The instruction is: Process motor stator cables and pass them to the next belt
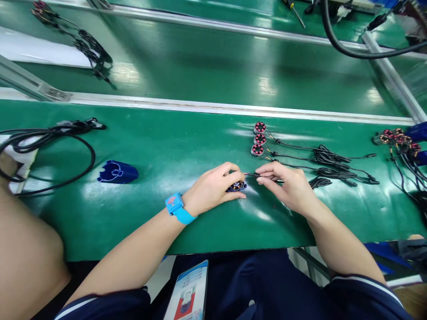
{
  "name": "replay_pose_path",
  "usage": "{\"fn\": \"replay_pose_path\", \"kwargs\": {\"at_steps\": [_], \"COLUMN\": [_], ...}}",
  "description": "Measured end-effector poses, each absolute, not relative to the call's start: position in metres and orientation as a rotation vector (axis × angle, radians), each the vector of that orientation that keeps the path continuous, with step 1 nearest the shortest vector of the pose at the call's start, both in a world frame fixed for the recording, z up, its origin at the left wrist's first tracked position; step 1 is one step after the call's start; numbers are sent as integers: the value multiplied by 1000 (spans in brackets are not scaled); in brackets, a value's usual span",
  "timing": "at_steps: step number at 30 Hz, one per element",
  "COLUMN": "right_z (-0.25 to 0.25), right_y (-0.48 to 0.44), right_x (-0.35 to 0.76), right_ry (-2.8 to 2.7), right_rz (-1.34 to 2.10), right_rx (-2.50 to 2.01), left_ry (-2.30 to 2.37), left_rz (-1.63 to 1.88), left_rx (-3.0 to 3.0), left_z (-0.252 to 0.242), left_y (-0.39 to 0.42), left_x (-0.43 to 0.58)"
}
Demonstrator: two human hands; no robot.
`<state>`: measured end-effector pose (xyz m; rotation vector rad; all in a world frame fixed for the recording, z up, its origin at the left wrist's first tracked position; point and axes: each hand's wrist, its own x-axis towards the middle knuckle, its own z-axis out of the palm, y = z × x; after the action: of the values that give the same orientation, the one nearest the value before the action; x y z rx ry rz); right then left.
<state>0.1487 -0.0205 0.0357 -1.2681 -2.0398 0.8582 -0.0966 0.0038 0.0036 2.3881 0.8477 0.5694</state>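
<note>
A green bench top (173, 222) fills most of the view, glossy and streaked with reflected ceiling light. One silver metal rail (233, 108) bounds its far edge. Beyond the rail runs a second green strip (207, 66), and a second rail closes that off further back. A bare arm of another person (23, 249) comes in at the lower left corner. One thick black hose (336, 44) curves across the top right. On the left of the bench lies one loose coil of black cable (50, 151), and one tangled bundle of black wires (90, 49) sits on the far strip.

The left hand (213, 186), with one blue wristband (176, 208) on its wrist, is curled down over a small round motor (236, 186), thumb and fingers closed around it and pressing it to the bench near the middle of the front edge. The right hand (287, 184) is just beside it, finger and thumb pinched on the thin black lead (254, 175) that comes out of that motor.

One blue plastic holder (117, 172) lies on its side to the left, well apart from the hands. Just behind the right hand, three more motors with red windings (259, 138) lie in a short row, each with its own black wire trailing right into bunched loops (333, 160). A heap of similar parts (396, 138) sits at the right edge; how many cannot be told. One printed card (190, 293) rests on the lap.
</note>
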Motion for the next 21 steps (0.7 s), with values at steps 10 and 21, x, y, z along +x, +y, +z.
{"fn": "replay_pose_path", "kwargs": {"at_steps": [10,21], "right_z": [15,6], "right_y": [-32,-44], "right_x": [117,110], "right_ry": [-1773,-2481], "right_rz": [1248,3], "right_rx": [-1198,-1139], "left_ry": [1236,1357], "left_rz": [531,524], "left_rx": [2603,2588], "left_z": [8,10], "left_y": [-1,-4], "left_x": [-90,-89]}}
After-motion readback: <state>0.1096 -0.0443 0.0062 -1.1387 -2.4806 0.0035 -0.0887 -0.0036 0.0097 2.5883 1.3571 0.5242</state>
